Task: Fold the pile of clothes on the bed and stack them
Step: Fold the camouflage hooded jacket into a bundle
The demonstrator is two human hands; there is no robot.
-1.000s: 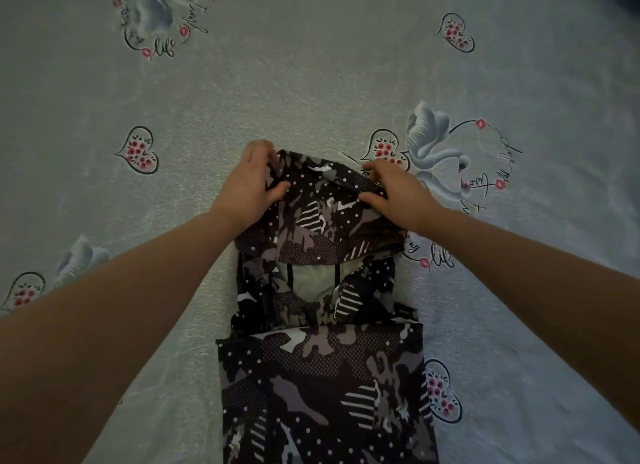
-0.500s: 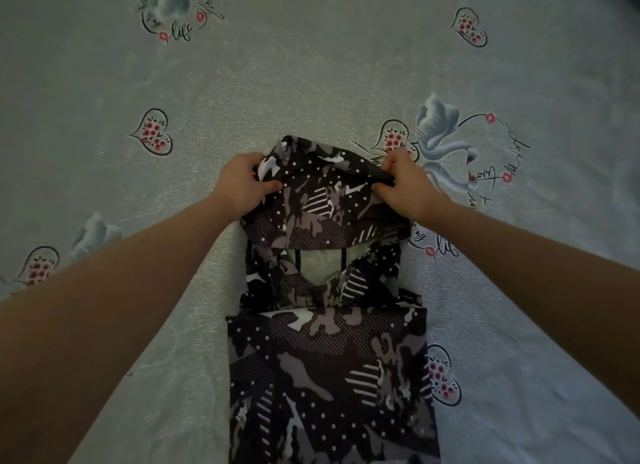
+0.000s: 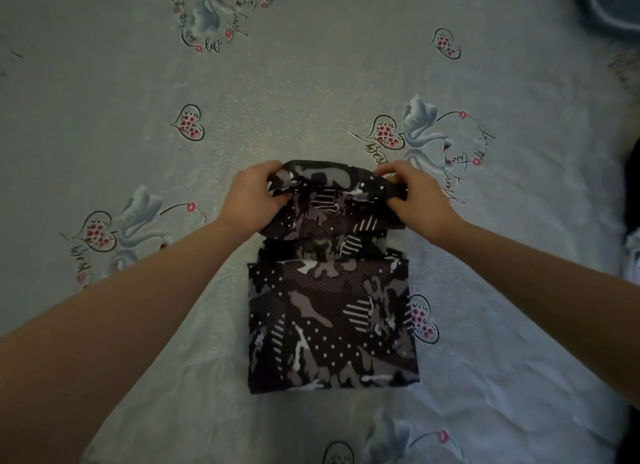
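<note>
Both hands grip the far end of a black camouflage-print garment (image 3: pixel 332 307) lying on the bed sheet (image 3: pixel 311 93). The left hand (image 3: pixel 251 197) has its fingers curled over the far left corner with the thumb tucked beneath. The right hand (image 3: pixel 417 197) pinches the far right corner in the same way. Between them the far flap (image 3: pixel 332 200) is raised and rolled toward the near side. The near part of the garment already lies as a flat folded rectangle, near the middle of the sheet, between the two forearms.

The main risk, as I judge it, is an uneven fold. If one hand leads the other, the flap would land askew, and its edge would overhang the rectangle on one side. The fabric looks thin and limp, so the slack middle of the flap could sag and bunch under the fold, leaving a lump. Dragging the flap instead of lifting it could also pull the lower layers out of line. No other clothes or finished stack show in the view.
</note>
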